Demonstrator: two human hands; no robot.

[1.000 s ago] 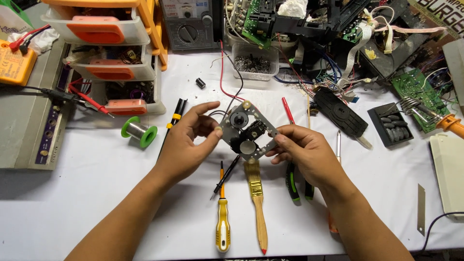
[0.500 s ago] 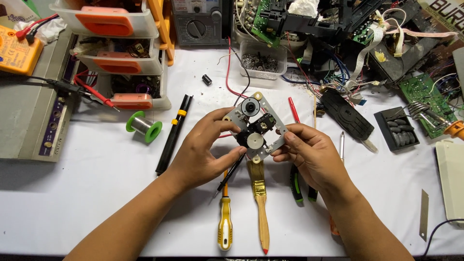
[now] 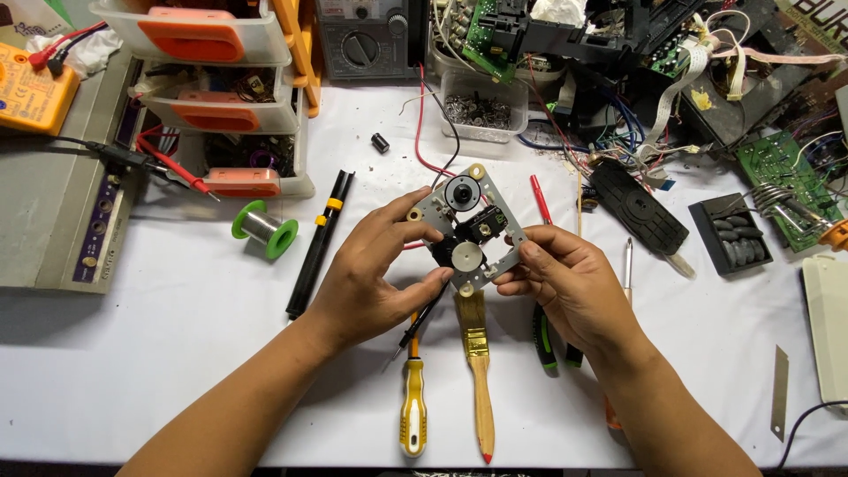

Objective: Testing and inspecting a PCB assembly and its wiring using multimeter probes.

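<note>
Both hands hold a small metal disc-drive mechanism (image 3: 466, 226) above the white table, tilted like a diamond, with a black spindle hub at its top and a silver motor disc lower down. My left hand (image 3: 375, 274) grips its left edge, thumb and fingers pinching near the silver disc. My right hand (image 3: 565, 283) holds the right edge with its fingertips. Red and black wires run from the mechanism toward the back of the table.
Below the hands lie a yellow-handled screwdriver (image 3: 412, 402), a wooden paintbrush (image 3: 478, 353) and green-handled pliers (image 3: 545, 337). A solder spool (image 3: 264, 229) and black desoldering pump (image 3: 319, 245) lie left. Plastic drawers (image 3: 221, 97), meters, circuit boards (image 3: 782, 163) and cables crowd the back.
The view has shifted slightly, so the hands and mechanism sit a little lower and further right in frame. The grip on the mechanism is much the same.
</note>
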